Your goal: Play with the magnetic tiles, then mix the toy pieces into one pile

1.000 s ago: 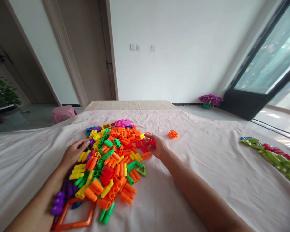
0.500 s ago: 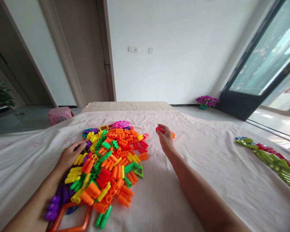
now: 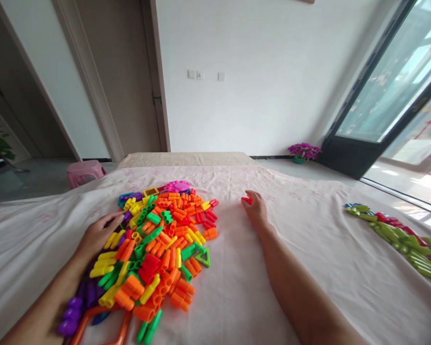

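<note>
Between the fingers of my right hand (image 3: 256,209) is a small red plastic building block (image 3: 247,200), held just over the cloth to the right of the pile. My left hand (image 3: 101,234) rests against the left side of a heap of building blocks (image 3: 154,254), fingers stretched toward a purple block (image 3: 127,217). Part of that hand's fingers is hidden. The heap mixes orange, yellow, green, red and purple tube-shaped pieces. An orange frame piece (image 3: 124,330) lies at its near edge, and a green triangle (image 3: 204,257) at its right.
A pale floral cloth (image 3: 233,297) covers the surface. Far right lie rows of green, red and blue blocks (image 3: 398,235). A pink flower-shaped piece (image 3: 177,186) sits at the heap's back. Beyond are a pink stool (image 3: 86,172) and a pot of purple flowers (image 3: 304,151).
My right hand has moved slightly right and nearer with the red block. Orange pieces seen beside it before are now hidden. My left hand stays at the heap; the view has shifted a little.
</note>
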The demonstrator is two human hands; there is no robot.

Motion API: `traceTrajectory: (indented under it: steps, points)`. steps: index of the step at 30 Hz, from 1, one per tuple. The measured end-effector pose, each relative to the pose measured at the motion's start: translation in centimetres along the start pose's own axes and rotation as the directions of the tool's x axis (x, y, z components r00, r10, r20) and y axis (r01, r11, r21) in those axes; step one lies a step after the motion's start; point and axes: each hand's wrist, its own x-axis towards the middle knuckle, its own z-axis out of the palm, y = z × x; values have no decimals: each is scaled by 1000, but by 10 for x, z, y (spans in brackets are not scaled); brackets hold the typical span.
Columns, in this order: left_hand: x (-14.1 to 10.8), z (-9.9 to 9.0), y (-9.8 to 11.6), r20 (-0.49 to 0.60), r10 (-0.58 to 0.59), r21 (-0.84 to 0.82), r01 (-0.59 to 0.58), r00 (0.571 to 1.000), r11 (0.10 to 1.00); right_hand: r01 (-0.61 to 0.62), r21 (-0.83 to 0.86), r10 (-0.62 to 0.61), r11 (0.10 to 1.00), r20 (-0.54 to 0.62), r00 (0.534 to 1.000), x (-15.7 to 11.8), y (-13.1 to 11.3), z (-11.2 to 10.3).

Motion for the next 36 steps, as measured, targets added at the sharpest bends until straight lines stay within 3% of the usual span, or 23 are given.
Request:
traceTrajectory:
  steps: [9,15,18,21,25,28,30,33,36]
  points:
    - [2,0,-5,-3,17,3,-17,1000,1000,-96,-16,96,995,9,995,2,12,-6]
    - [3,0,-4,-5,17,18,-17,1000,1000,-128,27,131,991,-237,963,5,6,-15]
    - [3,0,-6,6,-6,14,6,1000,1000,-261,51,265,964,-289,920,10,11,-27]
    - [4,0,-9,12,-10,5,10,1000,1000,-417,-52,387,907,-283,877,13,24,-44]
    - [5,1,-11,7,19,-7,-19,1000,1000,-484,-275,456,831,-161,875,15,44,-62]
    - [6,1,-11,11,12,-1,-12,1000,1000,-517,-378,524,768,-92,847,14,52,-66]
    - [5,1,-10,5,11,5,-11,1000,1000,-530,-386,523,755,-133,842,12,50,-66]
    - [5,1,-8,-5,17,12,-17,1000,1000,-503,-388,423,772,-276,863,11,38,-66]
    - [5,0,-7,2,5,15,-6,1000,1000,-382,-296,279,875,-335,900,13,17,-60]
